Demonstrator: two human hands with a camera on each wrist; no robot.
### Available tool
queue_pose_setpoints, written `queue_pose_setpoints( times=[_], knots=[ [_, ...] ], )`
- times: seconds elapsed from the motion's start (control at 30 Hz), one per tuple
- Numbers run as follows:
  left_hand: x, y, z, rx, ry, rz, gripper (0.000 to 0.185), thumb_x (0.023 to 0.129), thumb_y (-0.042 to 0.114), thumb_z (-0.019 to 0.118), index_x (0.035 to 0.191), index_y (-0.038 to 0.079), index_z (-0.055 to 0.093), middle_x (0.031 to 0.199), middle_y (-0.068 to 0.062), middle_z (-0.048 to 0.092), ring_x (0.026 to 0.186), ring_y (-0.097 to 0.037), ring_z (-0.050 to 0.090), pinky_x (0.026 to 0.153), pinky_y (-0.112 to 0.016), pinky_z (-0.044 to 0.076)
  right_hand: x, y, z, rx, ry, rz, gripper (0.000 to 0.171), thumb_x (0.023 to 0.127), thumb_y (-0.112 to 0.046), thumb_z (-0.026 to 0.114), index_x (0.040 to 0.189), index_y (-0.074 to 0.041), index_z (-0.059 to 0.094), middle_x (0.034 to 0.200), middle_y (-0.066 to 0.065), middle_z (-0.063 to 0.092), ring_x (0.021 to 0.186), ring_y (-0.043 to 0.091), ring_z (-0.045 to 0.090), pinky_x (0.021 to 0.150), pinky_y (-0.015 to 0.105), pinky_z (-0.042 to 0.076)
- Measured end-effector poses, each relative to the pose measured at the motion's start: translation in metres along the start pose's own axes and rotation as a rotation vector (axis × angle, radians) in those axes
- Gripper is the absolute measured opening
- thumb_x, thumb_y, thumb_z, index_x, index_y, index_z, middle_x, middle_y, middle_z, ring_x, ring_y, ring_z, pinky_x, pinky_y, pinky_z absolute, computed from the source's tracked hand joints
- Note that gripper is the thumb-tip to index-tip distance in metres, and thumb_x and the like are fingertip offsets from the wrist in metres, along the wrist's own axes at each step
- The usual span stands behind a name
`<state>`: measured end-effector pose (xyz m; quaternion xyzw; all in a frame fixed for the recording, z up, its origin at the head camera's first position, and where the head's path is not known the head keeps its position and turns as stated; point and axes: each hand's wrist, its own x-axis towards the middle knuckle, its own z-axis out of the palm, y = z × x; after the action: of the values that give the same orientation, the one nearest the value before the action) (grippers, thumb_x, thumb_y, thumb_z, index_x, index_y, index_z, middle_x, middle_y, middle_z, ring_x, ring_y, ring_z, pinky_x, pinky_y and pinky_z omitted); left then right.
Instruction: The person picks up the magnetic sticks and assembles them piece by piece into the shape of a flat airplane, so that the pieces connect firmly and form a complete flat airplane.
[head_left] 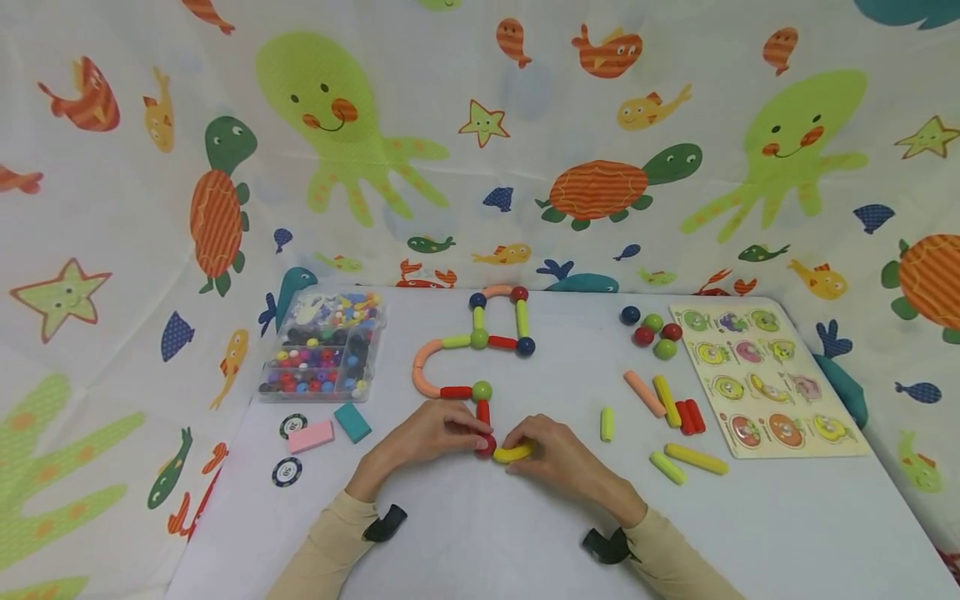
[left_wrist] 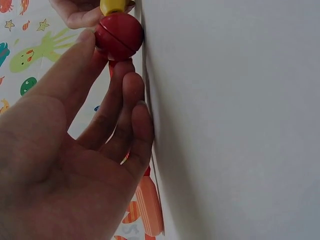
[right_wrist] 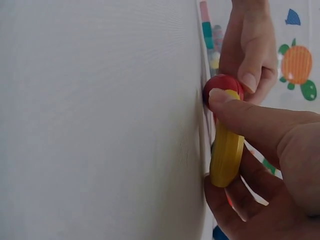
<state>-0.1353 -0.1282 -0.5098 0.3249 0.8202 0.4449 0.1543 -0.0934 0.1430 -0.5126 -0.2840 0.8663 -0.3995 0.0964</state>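
On the white table (head_left: 465, 533) stands a chain of magnetic sticks and balls (head_left: 480, 342). A short red stick (head_left: 483, 412) hangs from its near end, down to a red ball (head_left: 485, 446). My left hand (head_left: 468, 433) pinches that red ball (left_wrist: 119, 35) between thumb and fingers. My right hand (head_left: 525, 451) pinches a yellow stick (head_left: 513, 453) and holds its end against the ball. In the right wrist view the yellow stick (right_wrist: 226, 155) lies under my thumb and touches the red ball (right_wrist: 222, 85).
A clear bead box (head_left: 322, 346) sits at the left, with a pink block (head_left: 311, 436), a teal block (head_left: 352, 422) and two chips (head_left: 287, 472) near it. Loose balls (head_left: 651, 329), loose sticks (head_left: 675, 408) and a puzzle board (head_left: 765, 375) lie at the right.
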Motion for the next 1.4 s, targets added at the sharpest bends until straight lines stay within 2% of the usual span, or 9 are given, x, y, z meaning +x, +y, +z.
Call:
queue_pose_setpoints(
  times=[0.53,0.77,0.9,1.03,1.13,1.27,1.4],
  knots=[
    [0.0,0.002,-0.002,0.031,0.001,0.025,0.029,0.09,0.03,0.078,0.117,0.021,0.078,0.089,0.016,0.069,0.079,-0.004,0.059,0.069,-0.021,0.048,0.0,0.0,-0.002,-0.023,0.003,0.019,0.029,0.085,-0.023,0.083,0.111,-0.024,0.071,0.108,-0.015,0.068,0.101,0.006,0.058,0.094,0.028,0.052],
    [0.001,0.006,0.0,0.034,0.056,0.035,0.026,0.089,0.032,0.079,0.112,0.019,0.079,0.091,0.016,0.068,0.081,-0.004,0.059,0.072,-0.021,0.051,-0.004,0.002,-0.016,-0.029,0.044,0.051,0.029,0.086,-0.026,0.082,0.113,-0.023,0.071,0.112,-0.012,0.069,0.105,0.012,0.061,0.095,0.034,0.053],
    [0.003,0.011,0.003,0.025,0.097,0.066,0.027,0.089,0.03,0.079,0.111,0.015,0.078,0.096,0.012,0.071,0.086,-0.008,0.062,0.078,-0.025,0.054,-0.009,0.006,-0.036,0.0,0.16,0.078,0.029,0.09,-0.03,0.079,0.115,-0.018,0.072,0.114,-0.006,0.071,0.108,0.017,0.063,0.095,0.044,0.054],
    [0.005,0.018,0.006,-0.002,0.117,0.076,0.027,0.09,0.029,0.078,0.113,0.015,0.078,0.101,0.011,0.074,0.091,-0.008,0.065,0.082,-0.029,0.057,-0.017,0.014,-0.065,0.019,0.333,0.126,0.031,0.093,-0.034,0.075,0.118,-0.018,0.071,0.114,-0.004,0.072,0.106,0.014,0.064,0.093,0.045,0.055],
    [0.007,0.023,0.01,-0.019,0.135,0.08,0.026,0.091,0.029,0.077,0.113,0.014,0.077,0.1,0.013,0.074,0.091,-0.005,0.065,0.082,-0.03,0.058,-0.024,0.023,-0.088,0.035,0.457,0.167,0.029,0.095,-0.033,0.072,0.121,-0.019,0.07,0.116,-0.002,0.072,0.104,0.008,0.064,0.093,0.032,0.055],
    [0.011,0.027,0.017,-0.008,0.149,0.115,0.025,0.091,0.026,0.077,0.112,0.012,0.077,0.097,0.012,0.074,0.089,-0.002,0.064,0.081,-0.031,0.058,-0.033,0.04,-0.115,0.037,0.613,0.203,0.03,0.097,-0.028,0.07,0.124,-0.015,0.069,0.119,0.006,0.071,0.102,0.0,0.062,0.091,0.013,0.049],
    [0.014,0.032,0.025,0.021,0.123,0.143,0.025,0.091,0.023,0.078,0.112,0.01,0.077,0.095,0.009,0.073,0.082,-0.002,0.062,0.074,-0.027,0.057,-0.038,0.058,-0.138,0.026,0.756,0.312,0.037,0.098,-0.034,0.068,0.127,-0.012,0.067,0.124,0.008,0.069,0.102,-0.006,0.059,0.09,0.007,0.045]
  ],
)
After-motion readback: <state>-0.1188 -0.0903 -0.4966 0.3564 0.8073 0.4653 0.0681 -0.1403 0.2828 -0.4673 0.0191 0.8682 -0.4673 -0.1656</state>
